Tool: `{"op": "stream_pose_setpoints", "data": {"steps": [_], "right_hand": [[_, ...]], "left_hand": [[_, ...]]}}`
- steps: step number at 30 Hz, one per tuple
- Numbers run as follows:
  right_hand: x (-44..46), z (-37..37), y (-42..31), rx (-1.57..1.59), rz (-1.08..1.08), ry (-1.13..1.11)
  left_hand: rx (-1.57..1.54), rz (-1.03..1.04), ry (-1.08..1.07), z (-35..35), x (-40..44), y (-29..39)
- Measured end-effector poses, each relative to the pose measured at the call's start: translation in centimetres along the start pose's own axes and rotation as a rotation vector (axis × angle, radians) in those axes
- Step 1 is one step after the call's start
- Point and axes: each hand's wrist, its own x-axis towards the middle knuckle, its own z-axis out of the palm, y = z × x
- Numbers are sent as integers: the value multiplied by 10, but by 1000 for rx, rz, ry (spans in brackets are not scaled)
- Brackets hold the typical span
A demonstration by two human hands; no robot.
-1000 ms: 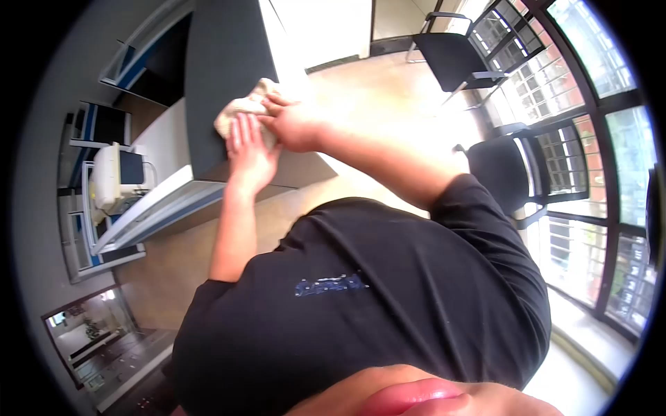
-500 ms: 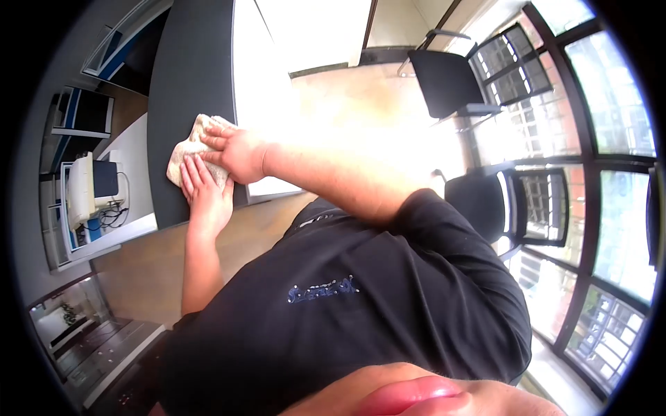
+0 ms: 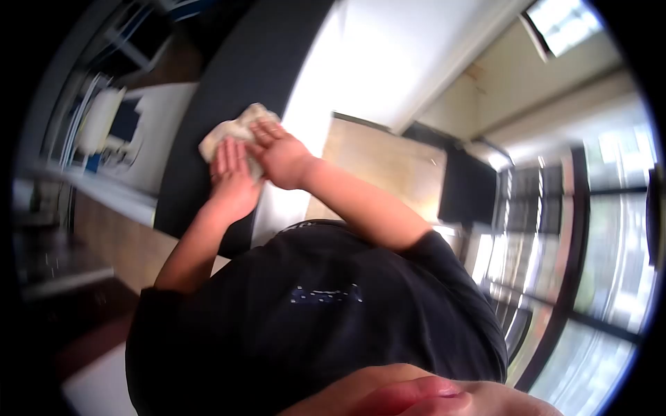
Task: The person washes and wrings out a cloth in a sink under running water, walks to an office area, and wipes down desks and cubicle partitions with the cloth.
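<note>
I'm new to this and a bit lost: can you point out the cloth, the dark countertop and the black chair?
Cloth [image 3: 232, 129]: head view, uncovered part beyond the fingertips.
Dark countertop [image 3: 253, 69]: head view, bare top beyond the cloth.
Black chair [image 3: 468, 186]: head view, its blurred seat.

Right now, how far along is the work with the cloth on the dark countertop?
Done: the cloth is already on the dark countertop. In hand: the left hand and right hand both lie on it, fingers extended. Left: the countertop runs on well beyond the cloth, but the blurred view doesn't show which parts have been gone over, so I can't tell how much remains.
</note>
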Motion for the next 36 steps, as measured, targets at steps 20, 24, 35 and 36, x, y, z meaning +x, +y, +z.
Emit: {"op": "stream_pose_setpoints", "data": {"steps": [20,24,35,36], "right_hand": [[77,6,106,527,-751,-117],[87,-3,121,172,-881,10],[90,20,115,136,-802,136],[91,21,118,133,-802,128]], "left_hand": [[-3,-566,417,35,26,97],[162,-464,396,36,43,85],[20,-604,187,13,49,82],[28,-589,218,17,50,84]]}}
